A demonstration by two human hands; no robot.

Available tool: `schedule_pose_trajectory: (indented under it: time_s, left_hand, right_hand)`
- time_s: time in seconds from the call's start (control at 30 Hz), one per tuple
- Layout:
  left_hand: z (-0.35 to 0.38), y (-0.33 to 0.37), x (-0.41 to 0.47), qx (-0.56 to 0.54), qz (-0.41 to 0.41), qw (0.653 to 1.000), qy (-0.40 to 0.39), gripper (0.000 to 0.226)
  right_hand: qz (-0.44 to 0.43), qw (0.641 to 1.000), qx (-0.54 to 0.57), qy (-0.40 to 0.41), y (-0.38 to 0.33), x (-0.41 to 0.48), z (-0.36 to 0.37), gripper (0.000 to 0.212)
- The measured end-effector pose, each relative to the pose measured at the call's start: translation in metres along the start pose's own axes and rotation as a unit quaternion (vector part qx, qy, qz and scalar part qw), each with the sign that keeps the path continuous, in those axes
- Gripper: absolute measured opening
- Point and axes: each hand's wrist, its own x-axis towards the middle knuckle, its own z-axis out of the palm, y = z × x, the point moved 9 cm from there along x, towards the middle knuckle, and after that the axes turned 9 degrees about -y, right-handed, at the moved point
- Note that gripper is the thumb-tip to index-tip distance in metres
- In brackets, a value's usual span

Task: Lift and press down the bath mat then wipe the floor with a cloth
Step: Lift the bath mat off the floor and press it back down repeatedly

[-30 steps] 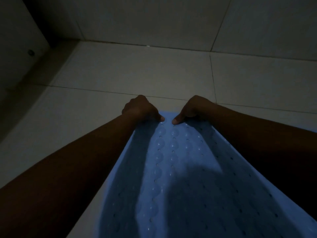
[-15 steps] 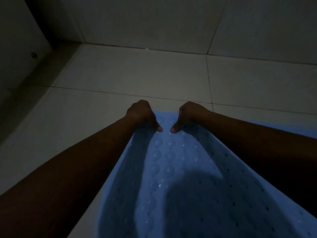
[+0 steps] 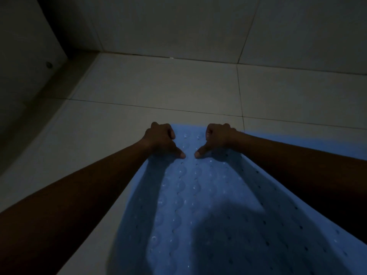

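Both hands slid a bit farther out with the mat's far edge since the earlier frame. Head view: left hand [image 3: 160,138] and right hand [image 3: 217,138] each fisted on the blue bath mat [image 3: 198,205], thumbs pinning it flat so its suckers seat on the tiled floor [image 3: 158,86].

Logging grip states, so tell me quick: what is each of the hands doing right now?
Left hand: closed, gripping the far edge of the blue bath mat.
Right hand: closed, gripping the same edge.
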Motion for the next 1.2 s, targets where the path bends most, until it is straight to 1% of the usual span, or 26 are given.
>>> schedule_pose_trajectory:
  time_s: [0.13,0.23,0.3,0.33,0.43,0.5,0.53,0.63,0.67,0.73,0.77,0.83,0.93,1.0,1.07,1.13,1.2]
  left_hand:
    - [-0.002,0.004,-0.002,0.028,0.005,1.000,0.014,0.069]
    - [0.001,0.009,0.003,0.059,0.015,0.998,-0.001,0.069]
    - [0.002,0.011,0.000,0.072,0.013,0.997,0.002,0.068]
    - [0.001,0.012,-0.002,0.075,0.010,0.997,0.008,0.067]
    - [0.000,0.013,-0.012,0.085,0.000,0.996,0.025,0.062]
    - [0.005,0.012,-0.019,0.081,-0.001,0.997,0.013,0.059]
    - [0.010,0.010,-0.022,0.083,0.000,0.997,-0.003,0.061]
    - [0.021,0.004,-0.030,0.110,0.013,0.993,-0.042,0.073]
    - [0.022,0.003,-0.033,0.110,0.019,0.993,-0.038,0.074]
    - [0.021,0.003,-0.036,0.107,0.022,0.994,-0.024,0.074]
    - [0.020,0.005,-0.037,0.111,0.019,0.993,-0.021,0.074]
    - [0.020,0.007,-0.035,0.123,0.003,0.992,-0.029,0.074]
    - [0.019,0.010,-0.033,0.128,-0.014,0.991,-0.036,0.076]
    - [0.018,0.011,-0.034,0.129,-0.020,0.991,-0.030,0.076]
    - [0.016,0.013,-0.038,0.134,-0.020,0.991,-0.015,0.075]
    - [0.016,0.012,-0.045,0.139,-0.017,0.990,-0.008,0.076]
    - [0.020,0.010,-0.050,0.151,-0.008,0.988,-0.029,0.082]
  right_hand:
    - [0.004,1.000,-0.013,0.018,0.003,-0.006,0.001,0.074]
    - [0.027,0.998,-0.048,0.003,-0.004,-0.006,0.001,0.087]
    - [0.042,0.998,-0.050,-0.001,-0.005,-0.008,0.001,0.099]
    - [0.041,0.998,-0.050,0.001,-0.006,-0.008,0.001,0.101]
    - [0.030,0.998,-0.043,0.028,-0.006,-0.017,0.000,0.096]
    - [0.020,0.999,-0.029,0.027,-0.004,-0.024,0.007,0.087]
    - [0.012,1.000,-0.022,0.016,-0.005,-0.028,0.012,0.084]
    - [-0.008,1.000,-0.003,-0.020,0.000,-0.025,0.029,0.093]
    - [-0.007,1.000,-0.013,-0.022,0.001,-0.030,0.031,0.089]
    - [-0.003,0.999,-0.031,-0.009,0.002,-0.038,0.033,0.075]
    - [-0.001,0.999,-0.034,0.000,0.003,-0.039,0.031,0.072]
    - [0.006,0.999,-0.049,-0.009,-0.001,-0.038,0.033,0.075]
    - [0.025,0.997,-0.070,-0.019,-0.007,-0.035,0.032,0.086]
    - [0.042,0.997,-0.068,-0.022,-0.008,-0.033,0.032,0.096]
    - [0.039,0.997,-0.066,-0.014,-0.008,-0.034,0.032,0.101]
    - [0.031,0.998,-0.058,-0.007,-0.007,-0.040,0.034,0.099]
    - [0.007,0.999,-0.054,-0.003,-0.008,-0.043,0.038,0.083]
